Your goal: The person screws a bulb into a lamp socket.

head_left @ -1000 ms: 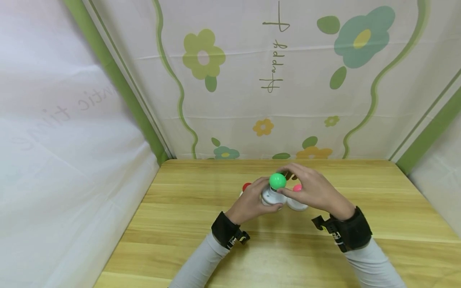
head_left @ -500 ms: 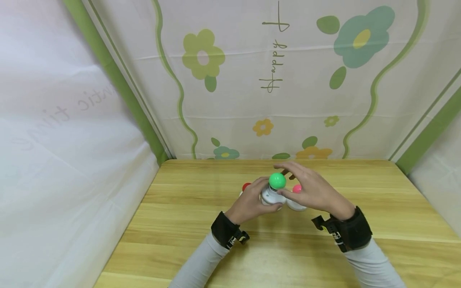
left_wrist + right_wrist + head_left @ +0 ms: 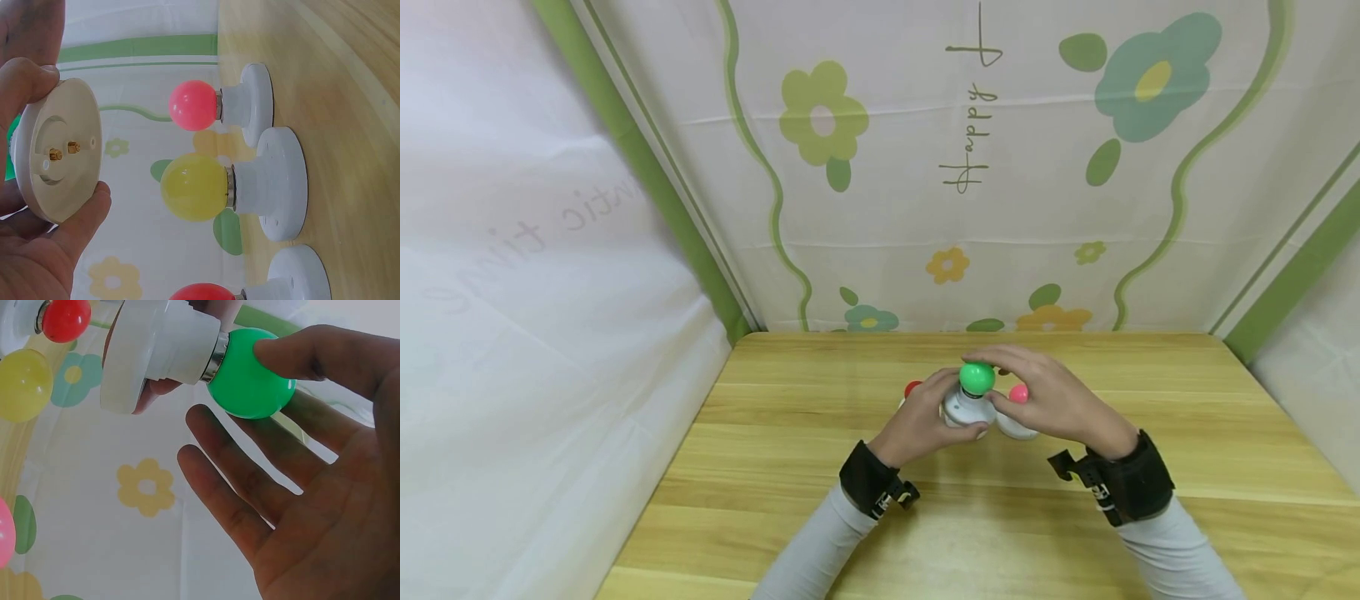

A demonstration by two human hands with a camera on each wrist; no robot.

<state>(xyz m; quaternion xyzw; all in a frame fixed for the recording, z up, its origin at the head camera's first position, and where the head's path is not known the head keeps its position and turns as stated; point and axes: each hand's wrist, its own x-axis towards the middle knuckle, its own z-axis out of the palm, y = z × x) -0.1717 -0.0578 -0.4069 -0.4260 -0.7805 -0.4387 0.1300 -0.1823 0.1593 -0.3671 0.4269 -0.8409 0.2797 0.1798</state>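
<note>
My left hand point(image 3: 916, 423) grips a white round lamp holder point(image 3: 70, 134) by its rim, up off the table. Two brass screws show on its underside in the left wrist view. A green light bulb point(image 3: 247, 378) sits in this holder's socket, with its metal collar partly showing. My right hand point(image 3: 1054, 393) pinches the green bulb, the thumb on one side and fingers behind it. The other fingers of that hand stretch out past the bulb in the right wrist view.
Three more white holders stand on the wooden table point(image 3: 760, 500), carrying a pink bulb point(image 3: 195, 105), a yellow bulb point(image 3: 195, 186) and a red bulb point(image 3: 203, 292). A flower-printed white cloth point(image 3: 880, 150) hangs behind the table.
The right fingers opened away from the green bulb about half a second ago and now lie against it again. The left hand and the holder have stayed in place.
</note>
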